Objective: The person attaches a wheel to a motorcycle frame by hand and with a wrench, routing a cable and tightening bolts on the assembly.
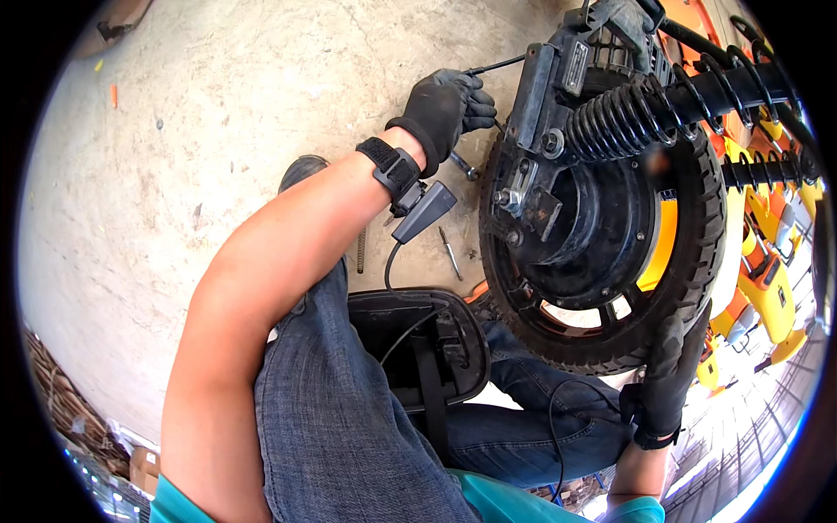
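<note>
My left hand [445,109], in a black glove, is curled closed beside the wheel's upper left side. A thin black cable [499,65] runs from its fingers to the metal bracket [534,96]. My right hand [670,370], also gloved, grips the knobbly tyre [602,353] at its lower right; some of its fingers are hard to make out. The wheel has a large dark hub [597,235] with a bolted axle end [514,199]. A black coil-spring shock absorber [623,113] reaches from the bracket toward the upper right.
On the concrete floor [235,113] lie a metal wrench-like tool [465,166], a slim metal rod [451,253] and a ridged rod [361,251]. An open black case [475,366] sits between my legs. Yellow and orange vehicle parts [767,288] crowd the right side.
</note>
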